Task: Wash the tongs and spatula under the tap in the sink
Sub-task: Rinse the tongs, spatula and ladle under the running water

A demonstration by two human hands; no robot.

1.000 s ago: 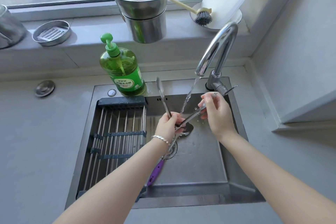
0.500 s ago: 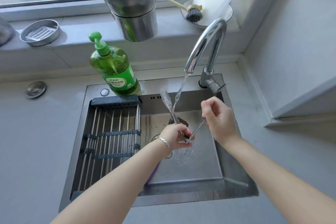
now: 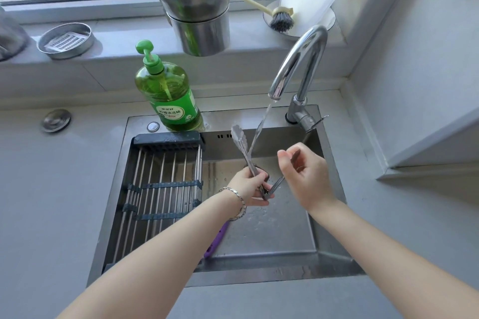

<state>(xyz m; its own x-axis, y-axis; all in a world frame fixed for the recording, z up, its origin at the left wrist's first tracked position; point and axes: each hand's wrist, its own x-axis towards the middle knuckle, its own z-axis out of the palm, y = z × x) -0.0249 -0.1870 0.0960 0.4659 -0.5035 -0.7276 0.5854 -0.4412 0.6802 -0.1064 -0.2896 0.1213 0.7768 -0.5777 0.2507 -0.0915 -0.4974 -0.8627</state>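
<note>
Steel tongs (image 3: 240, 143), one pair, in two hands (image 3: 249, 185) (image 3: 307, 179)

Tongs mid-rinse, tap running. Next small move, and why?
Probably shift the tongs a little to the right, so the arm that the right hand pinches comes under the stream. The water runs down by the upright arm, which the left hand grips near the hinge; the other arm sits clear of it. The purple-handled spatula lies in the sink, not yet picked up.

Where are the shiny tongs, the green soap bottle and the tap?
shiny metal tongs (image 3: 239, 137), head view: raised arm's tip.
green plastic soap bottle (image 3: 166, 90), head view: clear body.
curved chrome tap (image 3: 315, 33), head view: arch top.
</note>
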